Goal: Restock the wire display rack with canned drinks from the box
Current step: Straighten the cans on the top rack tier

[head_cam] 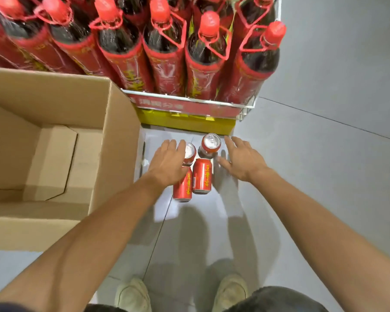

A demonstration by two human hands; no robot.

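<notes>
Several red cans with yellow lettering stand on the grey floor below the rack: a far right can (210, 144), a far left can (189, 152), a near right can (202, 175) and a near left can (183, 186). My left hand (168, 162) hovers over the left cans with straight fingers, partly hiding them. My right hand (243, 158) is spread open just right of the cans, apart from them. The cardboard box (113, 131) stands open at the left; the part of its inside that I see holds no cans. The wire display rack (245, 106) rises behind the cans.
Tall red-capped bottles (164, 43) with red labels fill the rack's shelf above a red price strip (185, 106) and a yellow base (189, 124). My two shoes (133, 296) stand on the tiled floor at the bottom. Bare floor stretches to the right.
</notes>
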